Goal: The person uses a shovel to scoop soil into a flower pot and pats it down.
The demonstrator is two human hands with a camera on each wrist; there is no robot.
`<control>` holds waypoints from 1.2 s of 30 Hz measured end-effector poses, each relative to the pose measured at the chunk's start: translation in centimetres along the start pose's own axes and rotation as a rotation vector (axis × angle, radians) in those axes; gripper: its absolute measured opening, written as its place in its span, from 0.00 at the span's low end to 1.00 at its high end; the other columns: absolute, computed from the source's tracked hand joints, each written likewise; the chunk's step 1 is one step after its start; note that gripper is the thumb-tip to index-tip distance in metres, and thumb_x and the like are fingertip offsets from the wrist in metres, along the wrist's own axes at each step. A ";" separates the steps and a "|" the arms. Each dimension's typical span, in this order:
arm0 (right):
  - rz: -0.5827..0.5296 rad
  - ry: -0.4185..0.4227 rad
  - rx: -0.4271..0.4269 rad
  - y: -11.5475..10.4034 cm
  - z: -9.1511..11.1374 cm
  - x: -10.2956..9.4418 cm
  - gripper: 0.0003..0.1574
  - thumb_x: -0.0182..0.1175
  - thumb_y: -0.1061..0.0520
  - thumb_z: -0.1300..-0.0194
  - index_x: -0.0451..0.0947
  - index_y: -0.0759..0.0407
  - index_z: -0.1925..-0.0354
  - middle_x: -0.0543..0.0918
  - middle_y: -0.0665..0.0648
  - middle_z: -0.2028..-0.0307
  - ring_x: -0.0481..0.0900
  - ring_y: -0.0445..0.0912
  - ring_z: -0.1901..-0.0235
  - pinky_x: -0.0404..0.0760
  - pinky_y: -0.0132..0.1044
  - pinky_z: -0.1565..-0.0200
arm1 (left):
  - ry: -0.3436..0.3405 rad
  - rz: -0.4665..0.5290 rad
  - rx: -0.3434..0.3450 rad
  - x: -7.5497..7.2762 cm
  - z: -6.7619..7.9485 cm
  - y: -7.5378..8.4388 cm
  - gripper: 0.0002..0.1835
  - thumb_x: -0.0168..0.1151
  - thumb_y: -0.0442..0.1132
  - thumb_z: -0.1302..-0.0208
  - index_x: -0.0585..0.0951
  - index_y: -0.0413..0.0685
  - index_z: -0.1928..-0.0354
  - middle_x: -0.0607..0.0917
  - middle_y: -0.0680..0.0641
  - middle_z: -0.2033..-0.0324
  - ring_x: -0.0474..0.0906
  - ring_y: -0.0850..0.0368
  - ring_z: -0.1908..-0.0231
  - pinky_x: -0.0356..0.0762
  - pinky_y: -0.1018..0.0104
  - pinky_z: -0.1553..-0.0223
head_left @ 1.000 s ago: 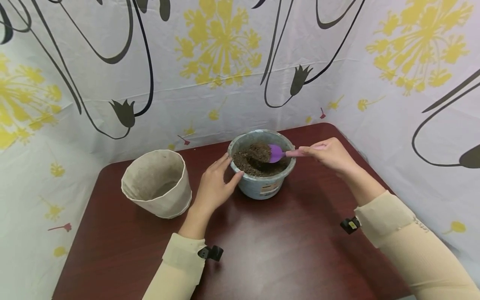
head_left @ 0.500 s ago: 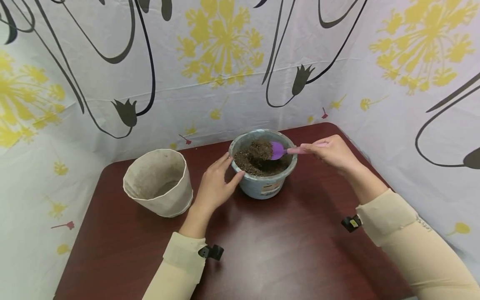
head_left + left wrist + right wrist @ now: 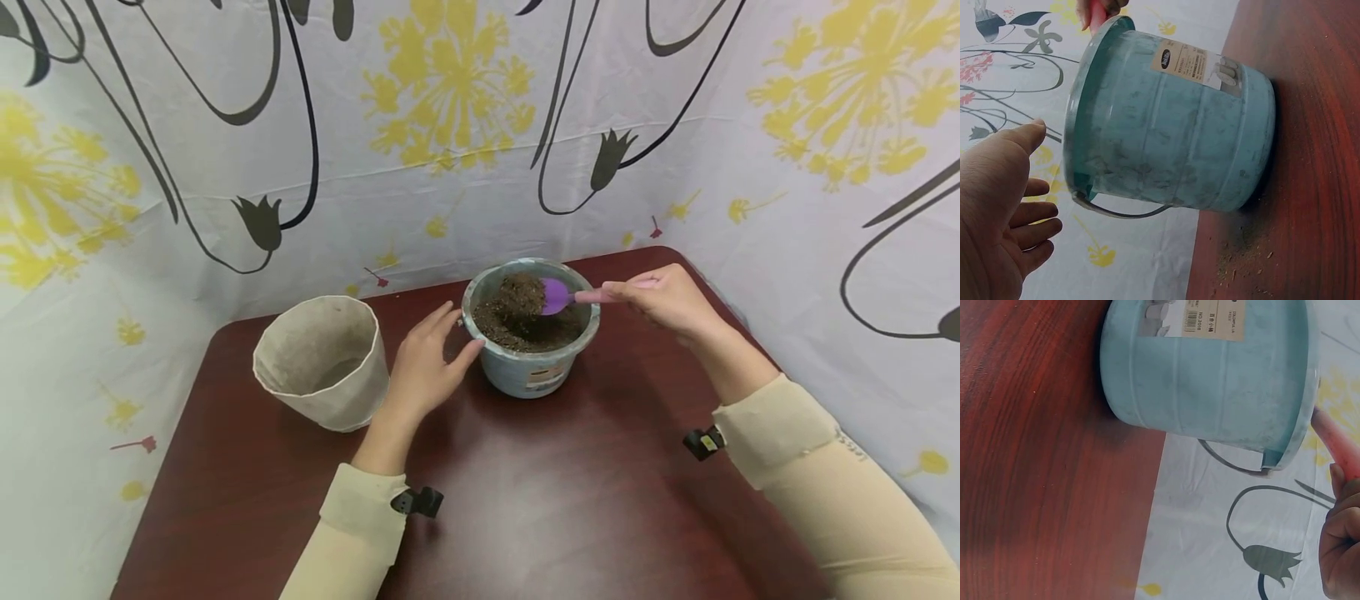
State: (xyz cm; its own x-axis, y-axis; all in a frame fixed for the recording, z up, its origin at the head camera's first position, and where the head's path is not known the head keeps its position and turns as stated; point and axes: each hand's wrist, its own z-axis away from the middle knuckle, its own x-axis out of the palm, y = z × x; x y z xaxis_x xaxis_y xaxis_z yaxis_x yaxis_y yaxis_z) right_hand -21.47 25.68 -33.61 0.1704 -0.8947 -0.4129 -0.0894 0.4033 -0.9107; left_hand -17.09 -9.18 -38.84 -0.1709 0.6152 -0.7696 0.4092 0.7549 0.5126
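Right hand (image 3: 672, 302) grips a pink-handled purple trowel (image 3: 556, 297) heaped with brown soil (image 3: 522, 296) at a round blue plastic bucket's (image 3: 517, 375) mouth; left hand (image 3: 426, 364) spreads alongside; trowel looks stiff, probably tip-heavy, best held mid-handle.

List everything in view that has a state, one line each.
Bucket: upright, part-filled with soil
Trowel: heaped with soil, at the bucket's mouth
Right grip: closed round the trowel's handle
Left grip: open, beside the bucket
Bail: swung down
Pot: upright, no soil seen inside
Table: crumbs scattered near the bucket
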 end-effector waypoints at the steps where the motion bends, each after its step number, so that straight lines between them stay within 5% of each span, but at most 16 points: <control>1: -0.005 -0.002 -0.005 -0.2 -0.1 0.1 0.31 0.68 0.41 0.34 0.83 0.63 0.83 0.90 0.53 0.59 0.41 0.44 0.82 0.41 0.43 0.84 | 0.003 -0.005 0.000 -0.2 0.0 -0.1 0.33 0.63 0.57 0.31 0.77 0.40 0.34 0.73 0.42 0.30 0.69 0.42 0.32 0.67 0.47 0.32; 8: 0.003 -0.022 -0.038 -1.5 -0.5 0.7 0.30 0.68 0.39 0.35 0.89 0.67 0.72 0.90 0.53 0.59 0.40 0.45 0.83 0.40 0.44 0.85 | 0.030 -0.045 0.007 -1.7 0.3 -0.7 0.33 0.63 0.56 0.30 0.76 0.39 0.34 0.74 0.40 0.32 0.69 0.42 0.32 0.66 0.48 0.31; 14: 0.002 -0.037 -0.041 -2.2 -1.0 1.1 0.22 0.68 0.41 0.35 0.92 0.58 0.62 0.90 0.54 0.59 0.40 0.45 0.84 0.40 0.45 0.85 | 0.055 -0.090 0.002 -3.0 0.6 -1.4 0.32 0.63 0.55 0.31 0.77 0.39 0.34 0.76 0.40 0.33 0.69 0.43 0.31 0.64 0.48 0.30; 21: 0.069 -0.052 -0.013 -3.0 -1.8 1.7 0.32 0.68 0.33 0.39 0.91 0.61 0.69 0.90 0.51 0.57 0.42 0.45 0.86 0.42 0.43 0.87 | 0.077 -0.110 -0.001 -4.4 1.1 -2.0 0.32 0.63 0.54 0.30 0.77 0.38 0.35 0.77 0.39 0.34 0.69 0.42 0.32 0.62 0.47 0.29; 25: 0.111 -0.063 -0.021 -3.5 -2.2 2.2 0.27 0.67 0.30 0.40 0.93 0.50 0.61 0.90 0.48 0.60 0.42 0.43 0.86 0.42 0.43 0.86 | 0.082 -0.111 -0.035 -5.3 1.6 -2.3 0.32 0.64 0.54 0.31 0.77 0.38 0.35 0.77 0.39 0.34 0.69 0.43 0.31 0.63 0.46 0.29; 28: 0.135 -0.069 -0.030 -3.9 -2.4 2.6 0.25 0.66 0.29 0.39 0.92 0.43 0.57 0.90 0.48 0.72 0.42 0.43 0.85 0.42 0.43 0.85 | 0.078 -0.116 -0.067 -5.9 2.0 -2.6 0.32 0.63 0.55 0.30 0.76 0.39 0.34 0.76 0.40 0.33 0.68 0.43 0.30 0.63 0.46 0.29; 33: 0.075 -0.097 -0.032 -4.5 -2.9 3.5 0.22 0.67 0.35 0.36 0.92 0.48 0.58 0.90 0.45 0.69 0.42 0.43 0.83 0.48 0.41 0.83 | 0.078 -0.108 -0.096 -6.6 2.5 -3.2 0.33 0.62 0.56 0.30 0.76 0.39 0.33 0.75 0.40 0.33 0.68 0.41 0.31 0.62 0.47 0.29; 36: 0.044 -0.077 -0.016 -4.8 -3.1 4.0 0.18 0.70 0.40 0.36 0.93 0.52 0.64 0.88 0.43 0.77 0.45 0.41 0.83 0.53 0.36 0.82 | 0.087 -0.107 -0.100 -6.9 2.8 -3.6 0.33 0.61 0.56 0.30 0.76 0.39 0.34 0.76 0.40 0.33 0.69 0.42 0.32 0.63 0.47 0.29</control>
State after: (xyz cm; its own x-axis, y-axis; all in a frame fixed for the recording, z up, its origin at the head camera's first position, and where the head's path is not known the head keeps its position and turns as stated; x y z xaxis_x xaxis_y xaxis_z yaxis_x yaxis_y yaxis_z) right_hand -23.45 19.58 -30.82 0.2403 -0.8586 -0.4527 -0.1145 0.4381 -0.8916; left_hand -14.89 -16.73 -36.44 -0.2878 0.5441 -0.7881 0.2939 0.8334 0.4681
